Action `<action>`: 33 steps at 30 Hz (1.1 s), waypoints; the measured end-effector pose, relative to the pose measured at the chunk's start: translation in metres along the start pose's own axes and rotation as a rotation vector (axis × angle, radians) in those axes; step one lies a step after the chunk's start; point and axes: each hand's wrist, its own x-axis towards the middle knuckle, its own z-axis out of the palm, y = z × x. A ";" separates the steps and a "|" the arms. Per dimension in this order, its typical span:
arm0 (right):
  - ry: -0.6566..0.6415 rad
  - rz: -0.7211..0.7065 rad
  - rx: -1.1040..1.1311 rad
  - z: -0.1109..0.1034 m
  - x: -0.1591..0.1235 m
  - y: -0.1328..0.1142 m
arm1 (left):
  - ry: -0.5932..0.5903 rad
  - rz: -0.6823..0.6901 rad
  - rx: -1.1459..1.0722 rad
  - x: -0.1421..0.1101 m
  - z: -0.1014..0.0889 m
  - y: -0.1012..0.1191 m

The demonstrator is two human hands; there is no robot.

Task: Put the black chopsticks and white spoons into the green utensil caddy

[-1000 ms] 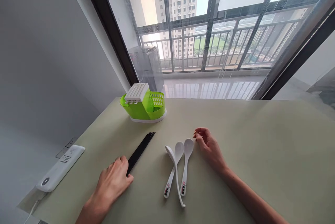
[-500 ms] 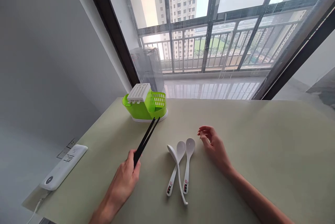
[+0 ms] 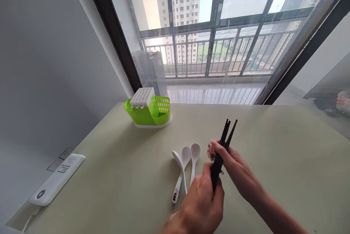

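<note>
My left hand (image 3: 201, 201) is closed round the lower ends of several black chopsticks (image 3: 218, 164), whose tips point up and spread slightly. Just behind them is my right hand (image 3: 226, 155), its fingers loosely curled and apart; the chopsticks cross in front of its palm, and whether it touches them is unclear. Left of the hands, three white spoons lie together on the table: a bent-handled spoon (image 3: 178, 159) crosses over a middle spoon (image 3: 186, 154), with a right-hand spoon (image 3: 195, 150) beside them. My left hand hides part of their handles.
A green caddy (image 3: 143, 116) with a white slotted top stands at the table's far left. Near the left edge lies a white power strip (image 3: 58, 179) with a cable. The pale green table (image 3: 262, 124) reaches to a large window (image 3: 202, 55).
My left hand has carried the chopsticks from left of the spoons across to my right hand. My right hand stays near its place. The view has shifted slightly to the right.
</note>
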 end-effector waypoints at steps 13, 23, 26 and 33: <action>0.075 0.196 -0.404 -0.075 0.008 0.029 | 0.303 0.310 0.424 0.017 -0.080 0.001; 0.106 -0.007 -0.768 -0.086 -0.005 0.079 | 0.854 0.305 0.924 0.086 -0.270 -0.038; 0.152 -0.041 -0.831 -0.077 -0.010 0.078 | 0.715 0.246 0.875 0.100 -0.279 -0.045; 0.279 -0.075 -1.149 -0.061 -0.016 0.083 | 0.646 0.234 0.946 0.109 -0.242 -0.031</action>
